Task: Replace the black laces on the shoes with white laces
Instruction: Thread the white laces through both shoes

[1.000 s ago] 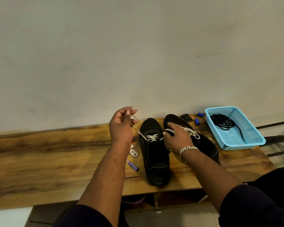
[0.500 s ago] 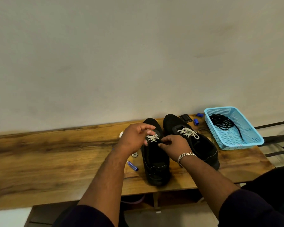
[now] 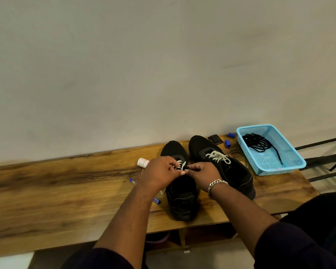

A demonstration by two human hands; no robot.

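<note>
Head view, lower centre of the frame: two forearms reach up to the left shoe (image 3: 179, 193), which stands on the wooden bench (image 3: 66, 191). Above its tongue, the left hand (image 3: 159, 172) and the right hand (image 3: 203, 170) meet, each with fingertips curled in a pinch on the white lace (image 3: 180, 165). The lace looks soft, light and limp, so it is best held close to its ends, where a stiff tip would steer through an eyelet; the shoe seems heavy enough to stay put under a gentle pull. Just right of it stands the right shoe (image 3: 235, 171), its white lacing (image 3: 218, 156) already crossed. Farther off, at centre right, the blue basket (image 3: 299, 162) holds the black laces (image 3: 258, 141).
</note>
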